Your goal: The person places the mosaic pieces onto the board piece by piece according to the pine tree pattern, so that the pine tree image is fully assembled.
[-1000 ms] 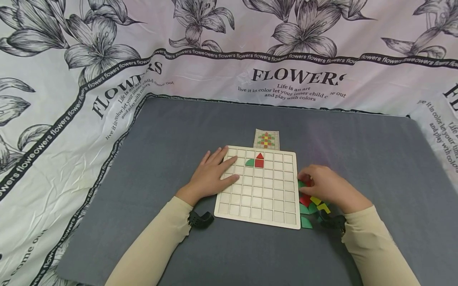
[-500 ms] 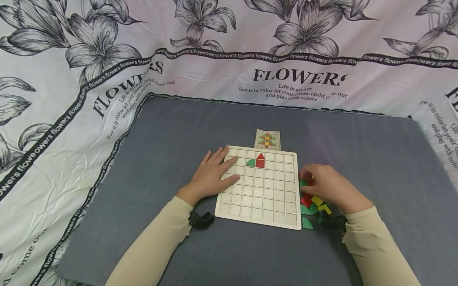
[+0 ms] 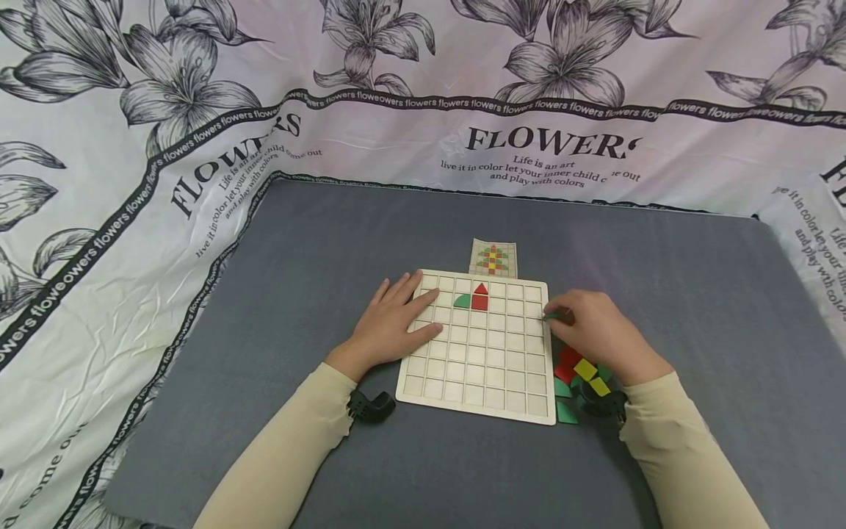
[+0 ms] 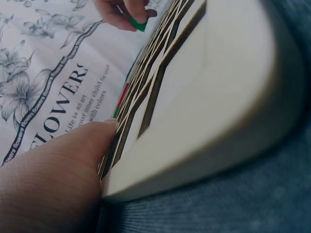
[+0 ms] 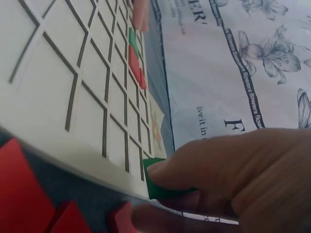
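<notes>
My left hand (image 3: 390,323) lies with spread, straight fingers on the left edge of a pale wooden grid board (image 3: 476,367). Between the thumb and fingers of my right hand (image 3: 598,329) is a pinched green tile (image 5: 165,182), held at the board's right edge. Near the top of the board sit a red triangle (image 3: 481,289), a red square (image 3: 479,302) below it and a green quarter-round tile (image 3: 462,300) to the square's left. Part of the held tile is hidden by my fingers.
Loose red, green and yellow tiles (image 3: 584,369) lie in a pile right of the board, under my right wrist. A pattern card (image 3: 493,257) with a coloured tree design lies beyond the far edge. The grey table (image 3: 344,228) meets a flower-printed cloth behind.
My right hand has risen from the tile pile and moved up toward the board's right edge with a green tile pinched in it. The left hand stays in place.
</notes>
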A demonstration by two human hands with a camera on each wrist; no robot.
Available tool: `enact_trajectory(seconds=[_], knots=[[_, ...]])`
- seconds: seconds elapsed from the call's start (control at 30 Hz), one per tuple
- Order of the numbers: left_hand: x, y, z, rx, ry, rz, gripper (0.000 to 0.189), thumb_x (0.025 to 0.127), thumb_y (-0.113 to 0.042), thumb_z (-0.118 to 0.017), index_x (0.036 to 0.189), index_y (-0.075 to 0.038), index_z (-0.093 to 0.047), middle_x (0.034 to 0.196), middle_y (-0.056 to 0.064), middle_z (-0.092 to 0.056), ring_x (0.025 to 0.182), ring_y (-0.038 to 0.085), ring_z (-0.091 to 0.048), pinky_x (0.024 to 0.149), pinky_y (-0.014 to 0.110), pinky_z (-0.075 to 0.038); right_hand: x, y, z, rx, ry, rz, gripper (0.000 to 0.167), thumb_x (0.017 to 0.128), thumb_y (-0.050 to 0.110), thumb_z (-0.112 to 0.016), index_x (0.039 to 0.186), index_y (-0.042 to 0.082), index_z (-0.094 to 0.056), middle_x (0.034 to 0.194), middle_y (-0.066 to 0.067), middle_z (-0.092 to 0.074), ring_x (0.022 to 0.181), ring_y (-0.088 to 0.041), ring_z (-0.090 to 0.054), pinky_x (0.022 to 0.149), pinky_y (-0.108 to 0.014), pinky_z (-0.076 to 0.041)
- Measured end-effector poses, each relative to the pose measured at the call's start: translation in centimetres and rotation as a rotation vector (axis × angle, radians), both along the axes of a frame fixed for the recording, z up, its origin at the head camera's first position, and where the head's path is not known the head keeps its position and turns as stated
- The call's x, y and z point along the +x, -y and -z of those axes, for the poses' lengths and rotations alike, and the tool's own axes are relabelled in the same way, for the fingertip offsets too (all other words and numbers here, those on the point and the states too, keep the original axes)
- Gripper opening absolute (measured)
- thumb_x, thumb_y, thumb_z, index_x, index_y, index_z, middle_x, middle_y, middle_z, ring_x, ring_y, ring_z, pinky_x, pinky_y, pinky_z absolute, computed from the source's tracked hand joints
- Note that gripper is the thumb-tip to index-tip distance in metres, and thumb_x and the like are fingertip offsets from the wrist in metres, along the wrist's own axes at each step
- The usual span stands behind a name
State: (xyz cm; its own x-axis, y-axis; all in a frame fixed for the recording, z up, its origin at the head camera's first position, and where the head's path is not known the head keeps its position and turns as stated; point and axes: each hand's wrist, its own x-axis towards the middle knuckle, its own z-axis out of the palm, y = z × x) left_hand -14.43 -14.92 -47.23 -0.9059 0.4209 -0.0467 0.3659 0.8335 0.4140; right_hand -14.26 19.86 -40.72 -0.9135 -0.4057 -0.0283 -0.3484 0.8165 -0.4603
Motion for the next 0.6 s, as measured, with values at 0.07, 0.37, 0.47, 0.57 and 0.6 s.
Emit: enact_trajectory(seconds=[0.07,0.37,0.47,0.57,0.6], knots=[[0.0,0.0,0.0,0.001,0.000,0.000,0.070,0.104,-0.062,-0.050,0.165,-0.029,-0.038,0.177,0.003,-0.012,0.164,0.023,-0.008,0.132,0.048,0.003,-0.1,0.3,-0.1,-0.001,-0.003,0.035,0.015,0.093,0.007,-0.073,0.106,0.005,-0.080,0.094,-0.008,-0.076,0.077,-0.019,-0.067,0.063,-0.037,-0.055],[0.0,0.0,0.0,-0.010,-0.003,-0.001,0.071,0.104,-0.064,-0.049,0.165,-0.029,-0.038,0.177,0.003,-0.011,0.164,0.023,-0.008,0.132,0.049,0.003,-1.3,2.6,0.0,-0.027,-0.053,0.077,0.014,0.094,0.012,-0.074,0.103,0.007,-0.084,0.094,-0.008,-0.073,0.072,-0.021,-0.058,0.057,-0.034,-0.046],[0.0,0.0,0.0,-0.006,-0.005,0.003,0.071,0.104,-0.064,-0.049,0.165,-0.028,-0.038,0.177,0.003,-0.012,0.164,0.023,-0.008,0.132,0.049,0.003,-1.7,3.3,0.0,-0.046,-0.053,0.084,0.014,0.095,0.014,-0.075,0.104,0.008,-0.084,0.097,-0.009,-0.073,0.075,-0.021,-0.059,0.059,-0.034,-0.047],[0.0,0.1,0.1,-0.005,-0.006,0.004,0.071,0.104,-0.063,-0.049,0.165,-0.028,-0.038,0.177,0.004,-0.012,0.164,0.024,-0.009,0.132,0.049,0.002,-2.0,4.0,0.1,-0.061,-0.033,0.106,0.016,0.096,0.018,-0.076,0.107,0.008,-0.083,0.096,-0.007,-0.076,0.078,-0.023,-0.064,0.060,-0.035,-0.049],[0.0,0.1,0.1,-0.003,-0.005,0.004,0.071,0.104,-0.063,-0.049,0.165,-0.028,-0.038,0.177,0.004,-0.012,0.164,0.023,-0.009,0.132,0.049,0.003,-2.1,4.2,0.1,-0.061,-0.026,0.117,0.018,0.096,0.020,-0.076,0.108,0.008,-0.083,0.097,-0.007,-0.077,0.079,-0.023,-0.065,0.060,-0.035,-0.050]])
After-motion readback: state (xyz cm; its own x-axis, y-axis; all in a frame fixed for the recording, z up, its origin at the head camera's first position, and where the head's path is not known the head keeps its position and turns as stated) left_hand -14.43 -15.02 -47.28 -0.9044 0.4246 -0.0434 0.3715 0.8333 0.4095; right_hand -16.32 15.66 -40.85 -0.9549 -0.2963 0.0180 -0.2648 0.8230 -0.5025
